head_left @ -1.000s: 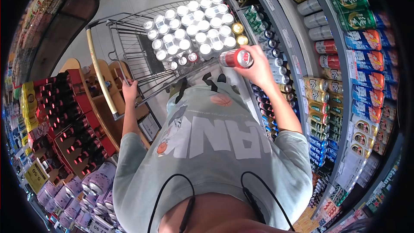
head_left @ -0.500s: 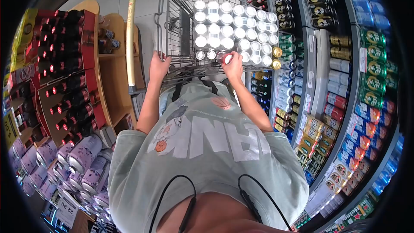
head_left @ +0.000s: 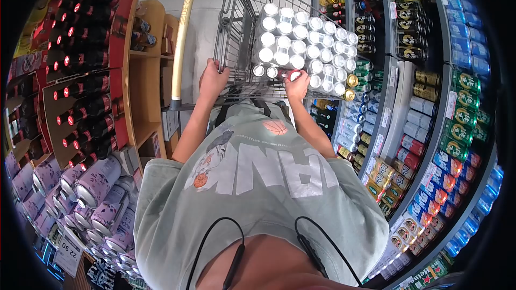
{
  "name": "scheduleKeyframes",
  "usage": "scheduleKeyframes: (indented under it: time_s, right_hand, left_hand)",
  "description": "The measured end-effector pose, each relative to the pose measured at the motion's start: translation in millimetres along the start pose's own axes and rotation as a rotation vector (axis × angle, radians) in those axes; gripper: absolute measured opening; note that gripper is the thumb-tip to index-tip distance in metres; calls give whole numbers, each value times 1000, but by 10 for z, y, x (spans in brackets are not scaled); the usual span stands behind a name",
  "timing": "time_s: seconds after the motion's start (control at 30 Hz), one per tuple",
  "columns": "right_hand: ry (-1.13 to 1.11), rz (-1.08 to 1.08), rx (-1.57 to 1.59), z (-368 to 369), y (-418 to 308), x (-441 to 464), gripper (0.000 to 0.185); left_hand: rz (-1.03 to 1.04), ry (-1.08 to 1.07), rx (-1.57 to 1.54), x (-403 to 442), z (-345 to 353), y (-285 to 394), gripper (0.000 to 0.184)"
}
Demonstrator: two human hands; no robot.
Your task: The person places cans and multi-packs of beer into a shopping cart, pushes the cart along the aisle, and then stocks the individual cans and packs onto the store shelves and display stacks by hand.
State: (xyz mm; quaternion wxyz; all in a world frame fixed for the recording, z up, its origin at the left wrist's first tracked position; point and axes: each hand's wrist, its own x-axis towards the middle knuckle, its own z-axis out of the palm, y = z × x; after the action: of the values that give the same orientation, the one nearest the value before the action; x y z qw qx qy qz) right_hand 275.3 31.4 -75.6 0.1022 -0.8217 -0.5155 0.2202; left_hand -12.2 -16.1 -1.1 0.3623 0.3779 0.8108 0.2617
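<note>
My right hand [head_left: 297,86] is closed on a red can [head_left: 293,75] at the near side of the shopping cart [head_left: 236,32]. Two silver-topped cans [head_left: 258,71] stand in a row just left of it. Behind them, blocks of white-topped cans [head_left: 298,47] fill much of the basket, with two gold-topped cans [head_left: 351,80] at their right end. My left hand [head_left: 214,79] is wrapped round the cart's wire rim, close to the yellow handle bar [head_left: 185,37].
To the right, shelves [head_left: 388,88] hold rows of cans and bottles. Dark bottles with red caps [head_left: 80,91] lie in red crates on the left, above large lilac cans [head_left: 99,182]. A wooden rack [head_left: 145,86] stands beside the cart handle.
The red can has gone from above the cart's right side down into the row at its near edge, still in my right hand. The cart and shelves appear shifted and turned in view.
</note>
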Motion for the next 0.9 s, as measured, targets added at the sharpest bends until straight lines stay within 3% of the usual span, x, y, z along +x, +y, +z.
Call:
scheduleKeyframes:
  time_s: [0.3, 0.47, 0.57, 0.67, 0.8, 0.9]
  right_hand:
    - [-83, 0, -78, -41, 22, 33, 73]
    - [-115, 13, -58, -35, 93, 31, 74]
    - [-34, -25, -33, 14, 158, -17, 73]
    - [-79, -5, -77, -20, 122, -41, 72]
    - [-331, -40, -300, -226, -4, 156, 65]
    - [-344, -47, -379, -184, 1, 209, 64]
  left_hand:
    - [-30, -24, -14, 26, 21, -4, 39]
    - [67, 7, -48, 24, 36, -32, 37]
    - [71, 14, -50, -31, -12, 44, 37]
    - [47, 1, -16, -4, -21, 54, 38]
    - [56, 12, 5, -1, -16, 54, 39]
    - [-19, -37, -52, -58, -79, 181, 39]
